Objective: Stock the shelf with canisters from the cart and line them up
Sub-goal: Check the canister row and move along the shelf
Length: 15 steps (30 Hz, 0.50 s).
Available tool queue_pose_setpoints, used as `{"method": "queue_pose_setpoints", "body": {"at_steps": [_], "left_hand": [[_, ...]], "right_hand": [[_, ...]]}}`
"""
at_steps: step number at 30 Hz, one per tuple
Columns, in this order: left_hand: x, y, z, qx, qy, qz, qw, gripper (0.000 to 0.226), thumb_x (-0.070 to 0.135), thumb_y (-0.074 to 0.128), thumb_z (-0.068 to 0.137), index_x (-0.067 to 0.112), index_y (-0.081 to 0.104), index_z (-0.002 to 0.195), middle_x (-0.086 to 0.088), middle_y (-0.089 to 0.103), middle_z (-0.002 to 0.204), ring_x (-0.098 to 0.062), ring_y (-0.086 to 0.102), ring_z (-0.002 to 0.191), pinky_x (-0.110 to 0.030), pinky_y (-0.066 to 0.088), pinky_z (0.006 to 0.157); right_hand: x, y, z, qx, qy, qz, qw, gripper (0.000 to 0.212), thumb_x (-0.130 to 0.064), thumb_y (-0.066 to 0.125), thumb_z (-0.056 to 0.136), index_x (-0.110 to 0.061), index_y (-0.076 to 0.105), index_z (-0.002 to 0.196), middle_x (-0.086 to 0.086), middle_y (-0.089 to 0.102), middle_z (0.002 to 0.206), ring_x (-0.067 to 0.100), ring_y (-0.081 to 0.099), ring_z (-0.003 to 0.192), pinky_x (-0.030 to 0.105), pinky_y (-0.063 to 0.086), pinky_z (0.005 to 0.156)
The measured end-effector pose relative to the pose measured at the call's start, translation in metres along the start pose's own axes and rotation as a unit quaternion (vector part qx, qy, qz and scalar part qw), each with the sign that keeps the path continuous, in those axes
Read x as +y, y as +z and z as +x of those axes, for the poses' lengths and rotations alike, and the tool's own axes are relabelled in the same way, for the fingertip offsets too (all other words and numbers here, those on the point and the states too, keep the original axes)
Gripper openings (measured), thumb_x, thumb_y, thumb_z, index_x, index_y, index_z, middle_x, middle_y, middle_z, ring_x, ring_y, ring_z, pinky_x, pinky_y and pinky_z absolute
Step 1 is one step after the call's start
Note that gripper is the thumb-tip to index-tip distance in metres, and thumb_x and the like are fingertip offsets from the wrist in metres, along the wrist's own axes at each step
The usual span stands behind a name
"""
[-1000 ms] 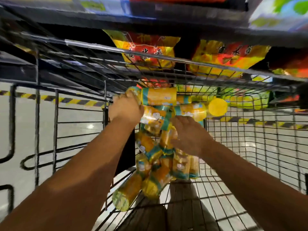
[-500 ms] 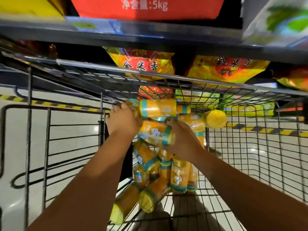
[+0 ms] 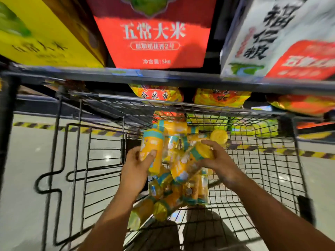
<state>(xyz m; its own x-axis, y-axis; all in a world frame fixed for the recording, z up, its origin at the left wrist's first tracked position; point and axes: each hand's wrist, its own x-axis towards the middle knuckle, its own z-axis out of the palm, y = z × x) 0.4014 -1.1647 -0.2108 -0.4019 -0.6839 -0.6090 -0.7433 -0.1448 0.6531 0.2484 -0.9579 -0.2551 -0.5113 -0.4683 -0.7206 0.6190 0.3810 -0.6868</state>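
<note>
- Since a second ago the left hand (image 3: pixel 135 169) and right hand (image 3: pixel 219 163) have drawn back and risen inside the cart (image 3: pixel 272 160).
- Left hand grips the upright canister (image 3: pixel 153 142) round its lower half.
- Right hand clasps the tilted canister (image 3: pixel 188 163) near its yellow lid.
- Heaped in the cart lie the other canisters (image 3: pixel 181 194), below the shelf (image 3: pixel 181 77).

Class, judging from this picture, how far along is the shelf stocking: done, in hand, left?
Done: no canister shows on the shelf. In hand: the left hand grips one canister, the right hand a second canister. Left: the pile of canisters in the cart.
</note>
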Motion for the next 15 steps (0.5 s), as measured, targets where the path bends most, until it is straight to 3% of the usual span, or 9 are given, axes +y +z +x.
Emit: {"method": "queue_pose_setpoints", "body": {"at_steps": [2,4,7,11,12,15], "left_hand": [[0.008,-0.009,-0.018,-0.041,0.007,-0.044,0.998,0.065,0.057,0.079,0.074,0.019,0.057,0.122,-0.002,0.070,0.112,-0.011,0.069,0.091,-0.032,0.056,0.080],[0.014,-0.019,-0.036,-0.088,0.014,-0.110,0.990,0.068,0.054,0.080,0.070,0.018,0.060,0.124,-0.005,0.072,0.113,-0.018,0.072,0.096,-0.036,0.057,0.081],[0.026,-0.040,-0.065,-0.164,0.049,-0.157,0.973,0.048,0.032,0.082,0.080,0.018,0.064,0.123,-0.006,0.076,0.109,-0.024,0.072,0.099,-0.039,0.058,0.084],[0.033,-0.074,-0.101,-0.252,0.084,-0.161,0.950,0.070,0.023,0.092,0.063,0.014,0.063,0.126,-0.010,0.075,0.111,-0.029,0.072,0.099,-0.046,0.059,0.086],[0.034,-0.082,-0.108,-0.265,0.097,-0.148,0.948,0.072,0.023,0.091,0.059,0.014,0.063,0.125,-0.011,0.075,0.110,-0.029,0.072,0.099,-0.048,0.059,0.087],[0.034,-0.104,-0.132,-0.303,0.121,-0.144,0.934,0.071,0.019,0.092,0.057,0.015,0.062,0.122,-0.011,0.075,0.110,-0.032,0.073,0.100,-0.050,0.059,0.086]], "right_hand": [[-0.009,0.009,-0.018,-0.005,-0.012,0.043,0.999,0.075,-0.014,0.090,0.051,-0.028,0.060,0.119,0.013,0.071,0.114,0.032,0.070,0.096,0.051,0.054,0.083],[-0.018,0.022,-0.040,-0.011,-0.022,0.100,0.995,0.075,-0.018,0.085,0.053,-0.018,0.058,0.123,0.009,0.073,0.103,0.026,0.072,0.089,0.041,0.054,0.074],[-0.028,0.044,-0.078,-0.018,-0.043,0.177,0.983,0.083,-0.026,0.084,0.058,0.004,0.053,0.129,0.016,0.072,0.103,0.029,0.071,0.088,0.038,0.057,0.072],[-0.032,0.079,-0.132,-0.015,-0.066,0.269,0.961,0.092,-0.039,0.085,0.068,0.009,0.046,0.136,0.029,0.060,0.120,0.041,0.062,0.107,0.061,0.052,0.094],[-0.033,0.088,-0.147,-0.011,-0.061,0.287,0.956,0.084,-0.040,0.081,0.074,0.007,0.049,0.136,0.031,0.060,0.124,0.042,0.061,0.110,0.064,0.050,0.096],[-0.038,0.114,-0.187,-0.004,-0.059,0.307,0.950,0.051,-0.039,0.062,0.088,-0.003,0.068,0.123,0.024,0.070,0.116,0.037,0.071,0.097,0.056,0.057,0.087]]}}
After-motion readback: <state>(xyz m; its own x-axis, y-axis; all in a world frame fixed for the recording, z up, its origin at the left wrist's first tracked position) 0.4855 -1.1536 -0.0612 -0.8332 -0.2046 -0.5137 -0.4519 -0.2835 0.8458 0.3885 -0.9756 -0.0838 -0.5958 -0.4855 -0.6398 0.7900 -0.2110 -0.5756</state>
